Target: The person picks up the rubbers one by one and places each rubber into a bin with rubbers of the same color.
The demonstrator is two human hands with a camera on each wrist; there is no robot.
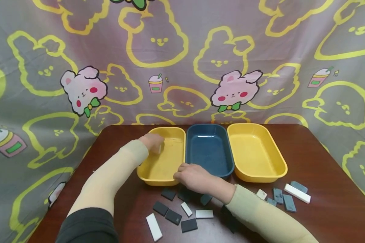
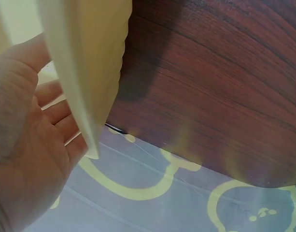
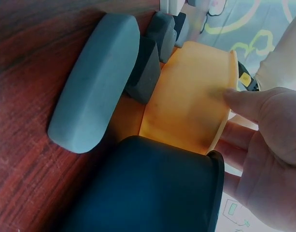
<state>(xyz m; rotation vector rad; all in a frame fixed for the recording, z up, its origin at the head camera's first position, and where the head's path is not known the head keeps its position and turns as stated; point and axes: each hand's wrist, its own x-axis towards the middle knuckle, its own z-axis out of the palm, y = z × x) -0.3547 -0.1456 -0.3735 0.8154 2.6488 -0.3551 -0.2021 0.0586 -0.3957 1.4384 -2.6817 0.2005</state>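
My left hand [image 1: 153, 141] reaches over the left side of the left yellow bin [image 1: 170, 162]. Between its thumb and fingers is a small white block [image 1: 159, 148], like an eraser, partly hidden by the hand. In the left wrist view the bin's wall [image 2: 92, 63] covers part of the fingers. At the near right corner of that same bin, my right hand [image 1: 195, 176] grips the rim. Its thumb presses the outer wall [image 3: 191, 96] in the right wrist view, with the fingers over the edge. Beside this hand stands the blue bin [image 1: 208, 153].
A second yellow bin [image 1: 255, 152] adjoins the blue one on the right. In front lie several dark erasers [image 1: 173, 217] and white erasers [image 1: 154, 227]. More grey erasers [image 1: 289, 203] and a white one [image 1: 297, 193] lie at the right. A patterned cloth [image 1: 182, 67] hangs behind the table.
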